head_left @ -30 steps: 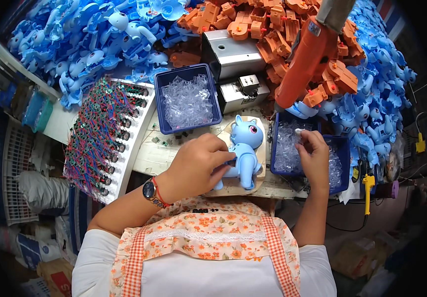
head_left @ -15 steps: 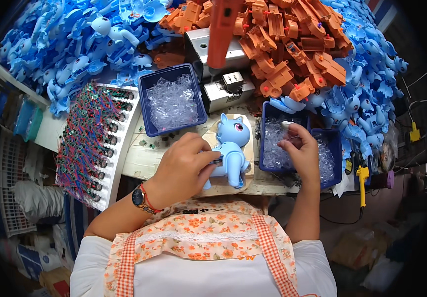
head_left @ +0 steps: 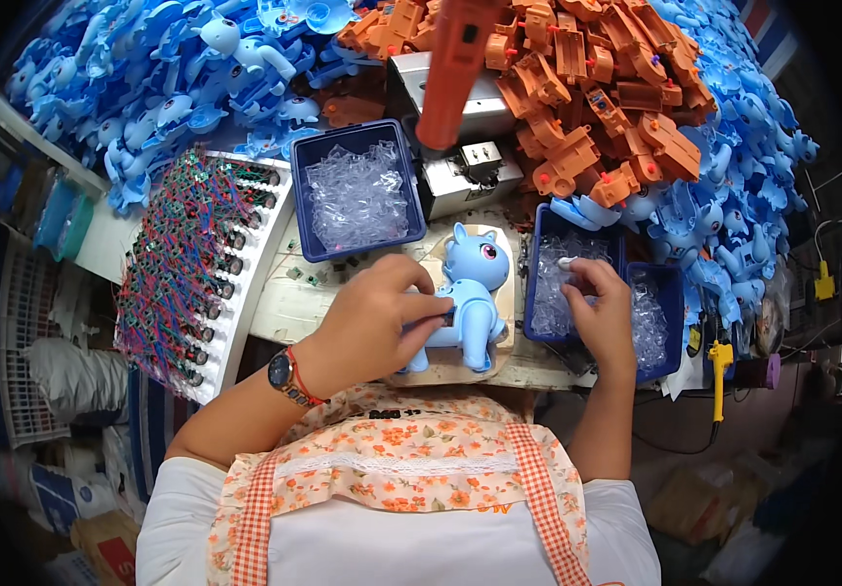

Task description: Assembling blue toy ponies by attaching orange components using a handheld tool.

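Observation:
A light blue pony toy point(head_left: 473, 311) with a pink eye stands on a pale board point(head_left: 505, 337) in front of me. My left hand point(head_left: 377, 314) is closed on the toy's back and side, its fingers hiding part of the body. Whether a small part is also under those fingertips cannot be seen. My right hand point(head_left: 602, 305) hangs over a dark blue bin point(head_left: 530, 317) of clear plastic pieces point(head_left: 553, 288). Its thumb and bent index finger are apart, and something white point(head_left: 566, 264) covers the index fingertip. No piece shows between them.
Another blue bin point(head_left: 421, 210) of clear pieces stands behind my left hand. Wired circuit boards point(head_left: 182, 273) fill a white foam tray at left. Blue toy shells point(head_left: 167, 88) and orange housings point(head_left: 572, 161) are heaped behind. An orange tool point(head_left: 455, 78) hangs over the bench; a yellow-handled tool point(head_left: 720, 366) hangs right.
The view has shifted slightly, so the bench appears further right. My right fingertips have come a little nearer and left over the bin. My left hand stays on the pony toy.

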